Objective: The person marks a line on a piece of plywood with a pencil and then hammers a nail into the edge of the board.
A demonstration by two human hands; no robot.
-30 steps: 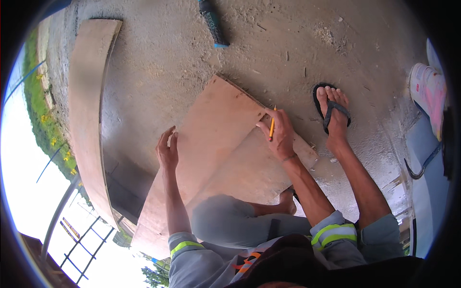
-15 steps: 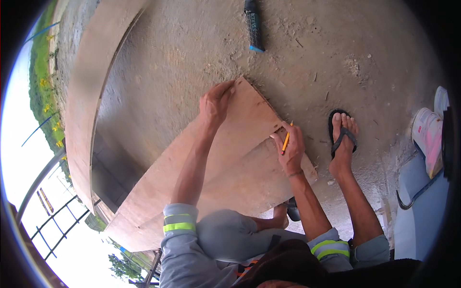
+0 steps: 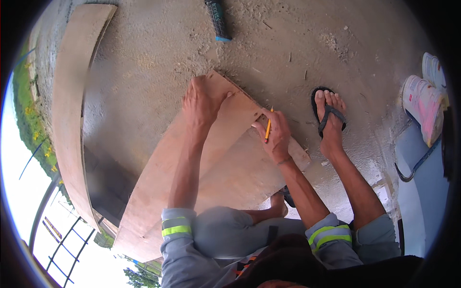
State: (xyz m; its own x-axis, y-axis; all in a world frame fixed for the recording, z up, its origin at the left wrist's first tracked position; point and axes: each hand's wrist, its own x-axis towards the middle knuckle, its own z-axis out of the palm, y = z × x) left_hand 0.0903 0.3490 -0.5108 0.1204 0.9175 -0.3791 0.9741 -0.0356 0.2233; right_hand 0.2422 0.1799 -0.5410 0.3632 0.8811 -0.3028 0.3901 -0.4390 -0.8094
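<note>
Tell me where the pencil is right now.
In the head view, the yellow pencil sits right of centre in the right hand, over the plywood sheet's far edge, left of the sandalled foot.

Left hand (image 3: 201, 103) lies flat at frame centre, arm stretched out; right hand (image 3: 274, 137) to its right is curled, fingers pinched.

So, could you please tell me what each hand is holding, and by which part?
The right hand pinches a yellow pencil near its middle; the left hand lies flat on the plywood board, gripping nothing.
</note>
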